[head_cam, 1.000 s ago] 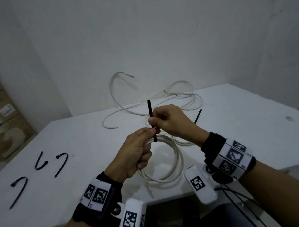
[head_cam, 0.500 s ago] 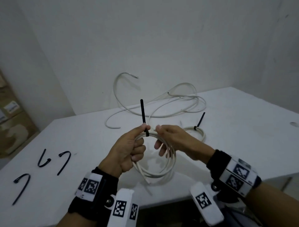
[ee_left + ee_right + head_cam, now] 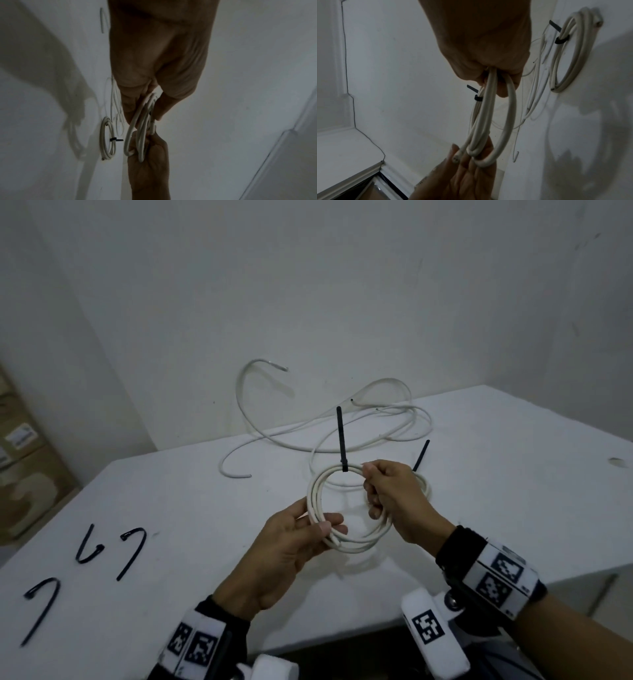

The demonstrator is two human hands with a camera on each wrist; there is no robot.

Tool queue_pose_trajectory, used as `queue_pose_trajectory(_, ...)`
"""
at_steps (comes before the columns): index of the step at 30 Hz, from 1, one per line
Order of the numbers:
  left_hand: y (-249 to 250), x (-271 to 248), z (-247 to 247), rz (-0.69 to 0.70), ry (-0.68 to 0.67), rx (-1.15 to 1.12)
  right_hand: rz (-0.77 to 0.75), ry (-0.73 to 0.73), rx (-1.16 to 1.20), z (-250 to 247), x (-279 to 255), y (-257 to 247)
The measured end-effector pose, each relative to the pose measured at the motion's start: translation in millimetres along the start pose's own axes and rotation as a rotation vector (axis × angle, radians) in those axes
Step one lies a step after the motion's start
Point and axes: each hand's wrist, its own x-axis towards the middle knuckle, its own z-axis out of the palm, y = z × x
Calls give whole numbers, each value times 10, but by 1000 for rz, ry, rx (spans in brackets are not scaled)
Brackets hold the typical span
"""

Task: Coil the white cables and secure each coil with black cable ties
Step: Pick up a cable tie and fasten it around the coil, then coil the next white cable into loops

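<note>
Above the worktop (image 3: 171,491), the tied coil (image 3: 318,501) is held up: its lower loops are gripped by the left hand (image 3: 291,546), its upper right side by the right hand (image 3: 394,501). The black tie (image 3: 342,440) stands at its top. Strands could spring loose there if the tie is left slack.

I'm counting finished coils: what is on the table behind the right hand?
Behind the right hand a second white coil lies on the table, bound by a black tie. The head view shows only its edge and the tie's tail; the hand covers the rest.
</note>
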Motion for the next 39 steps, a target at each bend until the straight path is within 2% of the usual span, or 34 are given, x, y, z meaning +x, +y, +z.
queue_pose_trajectory(2,8,42,-30,-11,14,-64,22,-1,12,-19,-9,5)
queue_pose_trajectory(4,1,91,-5,-12,93,-83,24,-12,5,-22,-26,2)
queue_pose_trajectory(8,-58,165,93,23,222,-44,-15,-2,-47,-38,-57,-27)
queue_pose_trajectory(13,-133,186,135,66,304,51,-21,-3,-50,-86,-84,-43)
queue_pose_trajectory(17,-102,174,110,14,243,70,7,-36,-28,-190,-90,-58)
queue_pose_trajectory(22,-51,193,52,-46,231,91,72,-212,-174,-455,-118,-31)
queue_pose_trajectory(24,-56,216,87,-60,229,110,39,-191,-264,-553,-138,-13)
queue_pose_trajectory(29,-40,423,326,-93,169,236,2,-21,-384,-828,-26,26)
queue_pose_trajectory(35,52,1108,596,-115,148,411,13,27,-600,-1072,429,-140)
queue_pose_trajectory(39,-56,1415,664,-160,157,636,105,11,-794,-1082,690,-113)
